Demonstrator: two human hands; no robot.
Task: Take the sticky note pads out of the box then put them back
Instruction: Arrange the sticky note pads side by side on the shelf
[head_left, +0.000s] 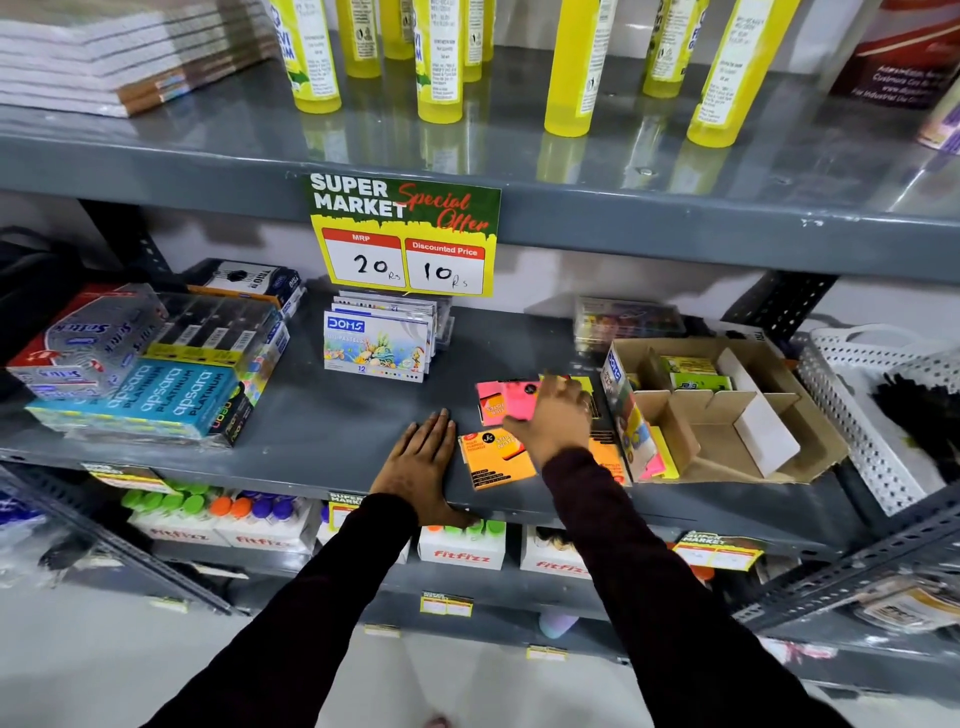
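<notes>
Pink pad (511, 399) under reaching right hand (558, 415); left hand (423, 462) flat.

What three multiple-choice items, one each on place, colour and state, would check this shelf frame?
1. Where does the cardboard box stand relative to the sticky note pads lying loose on the shelf?
A. To their right
B. To their left
C. On the shelf above

2. What colour is the pad nearest the shelf's front edge, beside the left hand?
A. Blue
B. Orange
C. White

3. What is the left hand doing?
A. Holding a bottle
B. Lifting the box
C. Resting flat and open on the shelf

Answers:
1. A: the box sits right of the loose pads, on the same shelf.
2. B: that pad is orange with a black strip at its lower edge.
3. C: the palm lies down with fingers spread and nothing in its grip, while the right hand reaches over the pink pads.
</notes>
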